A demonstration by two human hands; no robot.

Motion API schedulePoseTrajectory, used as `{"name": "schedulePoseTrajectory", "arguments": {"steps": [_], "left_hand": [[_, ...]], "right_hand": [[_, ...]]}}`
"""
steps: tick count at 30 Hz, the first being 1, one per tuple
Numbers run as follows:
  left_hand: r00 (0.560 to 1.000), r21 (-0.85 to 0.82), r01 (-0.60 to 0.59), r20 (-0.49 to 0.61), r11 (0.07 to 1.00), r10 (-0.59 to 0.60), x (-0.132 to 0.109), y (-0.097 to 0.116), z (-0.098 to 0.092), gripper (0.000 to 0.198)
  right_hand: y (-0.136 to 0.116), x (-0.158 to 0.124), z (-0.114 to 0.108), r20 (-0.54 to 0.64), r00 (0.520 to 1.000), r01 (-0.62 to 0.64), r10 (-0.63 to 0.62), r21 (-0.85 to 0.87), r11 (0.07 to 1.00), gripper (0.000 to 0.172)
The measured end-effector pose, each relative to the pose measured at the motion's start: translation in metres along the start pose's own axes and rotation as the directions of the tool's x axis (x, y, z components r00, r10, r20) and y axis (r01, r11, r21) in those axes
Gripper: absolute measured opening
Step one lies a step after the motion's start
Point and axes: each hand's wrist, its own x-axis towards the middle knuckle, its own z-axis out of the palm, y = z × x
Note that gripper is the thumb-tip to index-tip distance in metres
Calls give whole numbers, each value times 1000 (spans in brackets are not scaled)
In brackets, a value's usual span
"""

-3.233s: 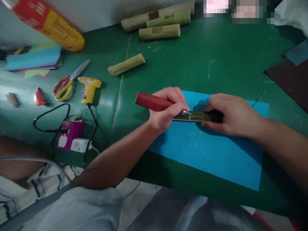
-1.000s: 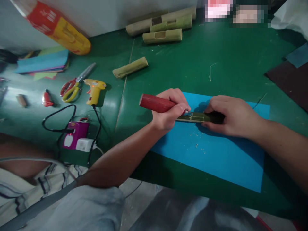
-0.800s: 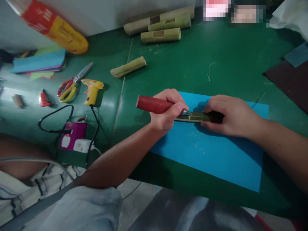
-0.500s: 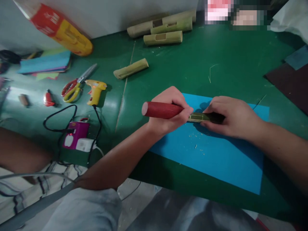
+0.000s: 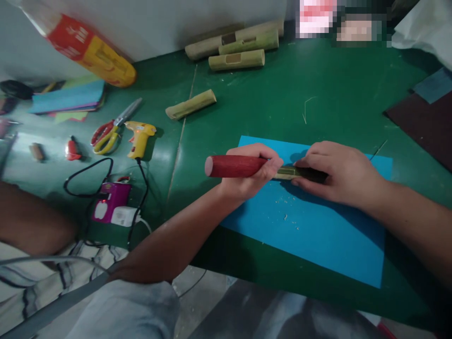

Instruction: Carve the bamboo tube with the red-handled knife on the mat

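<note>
My left hand (image 5: 252, 181) is closed around the thick red wooden handle (image 5: 235, 166) of a carving tool, whose butt points left. The fingers hide its blade end, which meets a short green bamboo tube (image 5: 285, 173). A rectangular outline shows on the tube's upper side. From the right, my right hand (image 5: 348, 172) grips the tube between thumb and fingers. Beneath both hands lies a sheet of blue paper (image 5: 332, 249), with small pale shavings (image 5: 286, 216) scattered on it.
Cut bamboo tubes (image 5: 236, 60) lie along the wall, and another bamboo piece (image 5: 190, 104) lies nearer. To the left are scissors (image 5: 115, 129), a yellow glue gun (image 5: 140, 136), a purple power adapter (image 5: 109, 202) with cables, and a bottle (image 5: 95, 54). Someone's arm (image 5: 31, 212) shows at far left.
My left hand has dropped lower, its knuckles flatter, and the red handle has shifted slightly left and down. My right hand keeps its grip on the bamboo tube. The view has shifted slightly.
</note>
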Motion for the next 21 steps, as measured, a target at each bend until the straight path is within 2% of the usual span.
{"name": "schedulePoseTrajectory", "arguments": {"steps": [4,7,12,14,17,21], "left_hand": [[997,-42,20,-77,999,-24,-4,-4,6,51],[993,-74,15,-115,997,-24,-9,-12,4,51],[971,-97,-74,-235,993,49,-13,-14,2,37],[969,-97,-124,-227,988,99,-11,-8,3,38],[965,-70,-200,-186,977,185,-7,1,5,58],[964,-36,-263,-60,964,261,-7,8,7,71]], "right_hand": [[4,-4,1,-65,994,77,-86,-125,989,41],[3,-7,0,-152,983,78,-103,-160,984,39],[-11,-8,-8,-375,915,85,-150,-185,979,39],[-21,-6,-12,-415,895,79,-162,-209,975,42],[-38,-1,-12,-407,901,67,-149,-208,976,46],[-58,4,-7,-381,908,106,-177,-200,974,48]]}}
